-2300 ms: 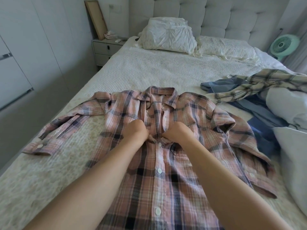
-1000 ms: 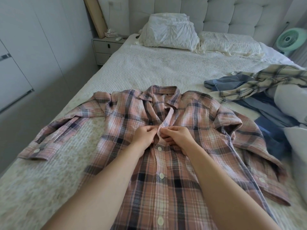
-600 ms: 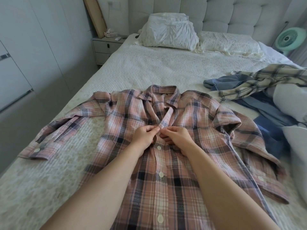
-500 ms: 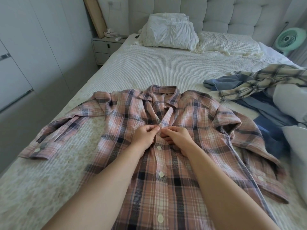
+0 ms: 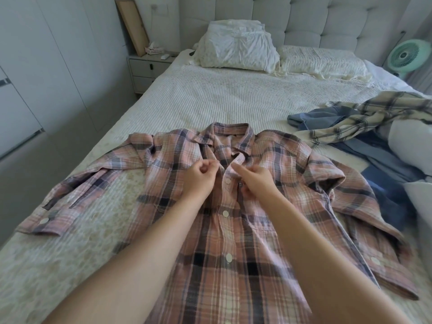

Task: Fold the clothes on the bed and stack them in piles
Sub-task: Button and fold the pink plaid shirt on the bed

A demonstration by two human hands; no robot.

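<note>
A pink plaid shirt [image 5: 210,230] is spread front-up, its placket pinched by left hand [image 5: 199,176] and right hand [image 5: 256,180]; unfolded clothes [image 5: 364,127] lie beside it.

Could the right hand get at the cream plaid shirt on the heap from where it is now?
Probably yes. The right hand rests on the pink shirt, and the cream plaid shirt lies uncovered on top of the heap to its right. Nothing stands between them, though it would take a stretch.

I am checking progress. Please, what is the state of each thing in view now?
Pink shirt: spread flat, mostly buttoned, not folded.
Left hand: pinching the placket.
Right hand: pinching the placket.
Clothes heap: crumpled, unfolded.
Drawers: closed.
Fan: cannot tell if running.
</note>
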